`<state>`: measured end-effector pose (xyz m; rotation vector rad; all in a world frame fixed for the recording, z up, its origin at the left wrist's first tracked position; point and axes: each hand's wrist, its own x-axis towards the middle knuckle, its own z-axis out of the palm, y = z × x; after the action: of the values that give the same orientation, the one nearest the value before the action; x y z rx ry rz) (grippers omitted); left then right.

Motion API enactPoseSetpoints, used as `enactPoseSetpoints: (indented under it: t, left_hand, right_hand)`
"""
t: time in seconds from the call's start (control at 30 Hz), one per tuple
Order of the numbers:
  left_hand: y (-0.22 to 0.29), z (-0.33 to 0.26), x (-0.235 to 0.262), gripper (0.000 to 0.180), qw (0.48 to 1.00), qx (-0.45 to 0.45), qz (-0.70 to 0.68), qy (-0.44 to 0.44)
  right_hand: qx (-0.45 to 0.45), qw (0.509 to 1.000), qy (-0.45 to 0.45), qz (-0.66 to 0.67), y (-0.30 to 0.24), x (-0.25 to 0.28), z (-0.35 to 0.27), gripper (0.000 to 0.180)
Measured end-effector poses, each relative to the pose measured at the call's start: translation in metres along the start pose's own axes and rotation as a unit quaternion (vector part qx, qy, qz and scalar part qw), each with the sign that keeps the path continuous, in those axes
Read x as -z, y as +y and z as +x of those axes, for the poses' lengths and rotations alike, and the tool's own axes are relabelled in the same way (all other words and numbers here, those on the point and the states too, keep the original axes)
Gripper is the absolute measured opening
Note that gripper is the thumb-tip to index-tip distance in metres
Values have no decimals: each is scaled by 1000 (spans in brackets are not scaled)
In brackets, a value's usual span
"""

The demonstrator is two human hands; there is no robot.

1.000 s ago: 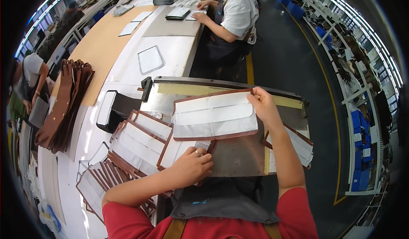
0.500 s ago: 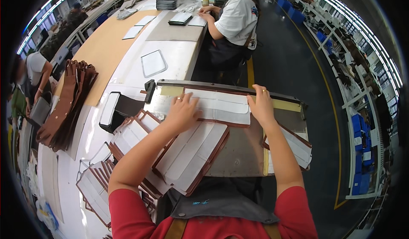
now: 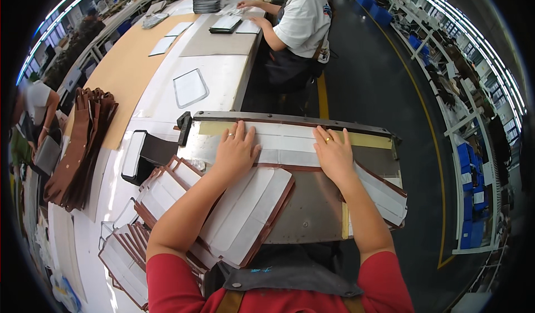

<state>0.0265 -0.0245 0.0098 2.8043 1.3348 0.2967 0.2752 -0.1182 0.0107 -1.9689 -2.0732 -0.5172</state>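
Observation:
A white-faced panel with a brown edge (image 3: 287, 143) lies on a metal work plate (image 3: 295, 201), its far edge against a dark metal bar (image 3: 273, 117). My left hand (image 3: 237, 152) lies flat on the panel's left part, fingers pointing away from me. On its right end rests my right hand (image 3: 335, 156), fingers stretched out and slightly apart. Under and beside my left forearm is a stack of similar white panels with brown edges (image 3: 245, 210). Another such panel (image 3: 380, 196) lies by my right forearm.
Brown leather-like pieces (image 3: 83, 146) stand bundled on the long table at left. A black-and-white box-like object (image 3: 135, 157) sits beside the metal plate. A clear-edged sheet (image 3: 190, 88) lies farther off. One person (image 3: 304, 23) works at the table's far side, another (image 3: 42, 112) at far left.
The panel has moved away from me, up to the metal bar. My right hand has come inward from the panel's right edge onto its face, and my left hand has flattened.

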Motion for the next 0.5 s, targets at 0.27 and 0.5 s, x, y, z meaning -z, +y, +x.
enactPoseSetpoints:
  t: [0.27, 0.5]
  left_hand:
    - [-2, 4, -1, 43, 996, -45, -17, 74]
    - [0, 3, 2, 40, 996, -42, -6, 72]
  right_hand:
    - [28, 993, 15, 117, -8, 5, 1, 32]
    - [54, 997, 7, 54, -14, 4, -3, 38]
